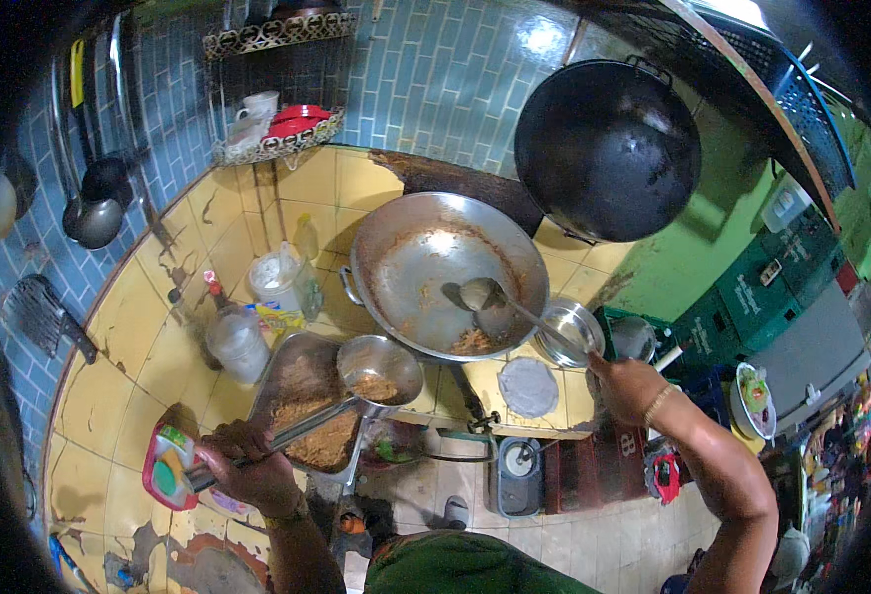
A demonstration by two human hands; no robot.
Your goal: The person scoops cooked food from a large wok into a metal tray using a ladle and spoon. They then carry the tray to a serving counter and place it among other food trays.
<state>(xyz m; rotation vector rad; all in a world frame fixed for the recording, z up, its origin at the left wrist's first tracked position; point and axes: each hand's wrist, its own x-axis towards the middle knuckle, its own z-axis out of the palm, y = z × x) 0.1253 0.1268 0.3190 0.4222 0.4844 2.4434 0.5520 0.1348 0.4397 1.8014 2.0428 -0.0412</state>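
Note:
My left hand (249, 464) grips the handle of a deep metal saucepan-style dipper (398, 364), which has some brown minced food in it. The dipper hangs over the edge of a rectangular metal tray (275, 371) piled with the same brown food (324, 438). In my right hand (628, 390) is the handle of a long metal ladle (543, 323). Its bowl is inside a large metal wok (405, 275), above the bottom. A small heap of brown food (472, 341) lies at the wok's near side, and residue rings its wall.
A metal pot (573, 334) and a grey round cloth (528, 387) sit right of the wok. Plastic tubs (238, 345) and a bottle stand left. A black wok (606, 152) leans behind; a cleaver (45, 315) hangs left. Green crates (758, 282) stand right.

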